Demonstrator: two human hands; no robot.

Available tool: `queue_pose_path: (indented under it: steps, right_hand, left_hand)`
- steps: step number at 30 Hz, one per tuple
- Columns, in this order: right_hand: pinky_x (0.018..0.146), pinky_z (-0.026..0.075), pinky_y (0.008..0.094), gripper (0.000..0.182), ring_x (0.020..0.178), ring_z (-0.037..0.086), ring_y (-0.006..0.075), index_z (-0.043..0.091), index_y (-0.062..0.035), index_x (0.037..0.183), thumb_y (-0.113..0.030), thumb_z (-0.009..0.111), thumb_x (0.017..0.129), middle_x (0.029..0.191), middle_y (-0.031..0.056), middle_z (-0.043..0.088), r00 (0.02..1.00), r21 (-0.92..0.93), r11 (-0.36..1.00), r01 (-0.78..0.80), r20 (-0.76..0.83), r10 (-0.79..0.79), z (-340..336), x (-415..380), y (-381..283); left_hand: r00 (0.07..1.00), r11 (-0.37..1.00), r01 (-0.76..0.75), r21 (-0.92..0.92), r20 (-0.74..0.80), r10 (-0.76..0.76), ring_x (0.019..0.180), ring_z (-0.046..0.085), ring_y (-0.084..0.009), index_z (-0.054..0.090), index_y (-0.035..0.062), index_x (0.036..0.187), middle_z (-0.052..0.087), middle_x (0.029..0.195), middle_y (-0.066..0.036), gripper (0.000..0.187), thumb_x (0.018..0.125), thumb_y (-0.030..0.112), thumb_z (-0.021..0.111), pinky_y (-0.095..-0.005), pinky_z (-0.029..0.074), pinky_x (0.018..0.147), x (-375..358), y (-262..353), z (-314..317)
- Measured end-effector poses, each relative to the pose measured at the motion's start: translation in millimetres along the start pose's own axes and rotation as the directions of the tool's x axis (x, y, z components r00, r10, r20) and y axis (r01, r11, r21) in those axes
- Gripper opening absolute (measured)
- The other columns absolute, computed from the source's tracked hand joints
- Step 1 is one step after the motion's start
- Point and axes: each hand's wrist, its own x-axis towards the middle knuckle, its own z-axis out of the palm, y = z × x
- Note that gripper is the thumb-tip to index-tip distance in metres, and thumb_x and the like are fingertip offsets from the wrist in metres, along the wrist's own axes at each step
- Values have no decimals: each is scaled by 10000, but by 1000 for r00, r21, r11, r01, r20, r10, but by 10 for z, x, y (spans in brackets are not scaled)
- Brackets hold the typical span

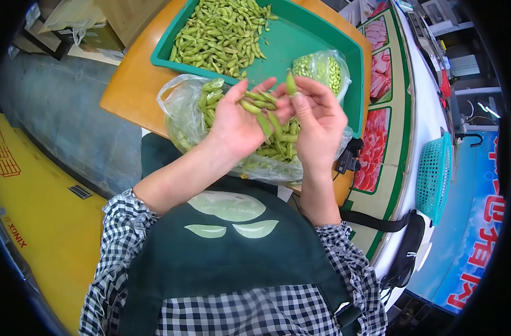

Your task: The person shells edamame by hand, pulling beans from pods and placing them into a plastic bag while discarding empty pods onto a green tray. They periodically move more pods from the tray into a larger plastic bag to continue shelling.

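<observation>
I note the left hand (pixel 233 123) cupped half open, holding several bean pods (pixel 254 106). The right hand (pixel 317 120) pinches one pod (pixel 290 84) between its fingertips. Both hover over a clear bag (pixel 180 112) of pods. The green tray (pixel 306 42) on the counter (pixel 129 84) carries a pod heap (pixel 222 33) and a small bag of shelled beans (pixel 322 67).

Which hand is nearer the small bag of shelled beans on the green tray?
Right. The right hand pinches a pod just beside the small bag of shelled beans, nearly touching it. The left hand holds several pods farther off, over the larger bag of pods.
</observation>
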Motion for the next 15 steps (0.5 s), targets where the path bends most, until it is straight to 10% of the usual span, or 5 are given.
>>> queue_pose_path:
  steps: [6, 12, 15]
  right_hand:
    - [503, 445, 207, 246, 616, 533, 91, 519, 40, 1144, -127, 495, 964, 894, 94, 608, 987, 57, 998, -32, -157, 40, -137, -128, -46]
    - [574, 476, 245, 239, 715, 566, 131, 497, 42, 1158, -87, 486, 957, 898, 91, 588, 978, 173, 965, -196, 105, 180, 143, -352, 169]
    - [578, 469, 242, 237, 709, 567, 133, 503, 47, 1151, -93, 490, 959, 906, 98, 601, 986, 166, 975, -148, 107, 131, 126, -318, 200]
  left_hand:
    - [991, 967, -127, -220, -80, 112, 1069, 517, -331, 512, -59, 1049, 538, 1076, -207, 411, 997, 309, 336, -521, 380, 1050, -40, 208, 154]
    - [991, 983, -111, -148, -97, 97, 1029, 532, -308, 531, -36, 1029, 566, 983, -176, 372, 979, 301, 382, -469, 442, 990, -31, 162, 89]
    - [977, 981, 166, 96, 118, -177, 900, 585, -265, 548, 50, 1074, 598, 869, -98, 288, 963, 283, 420, -383, 512, 794, -49, 217, -109]
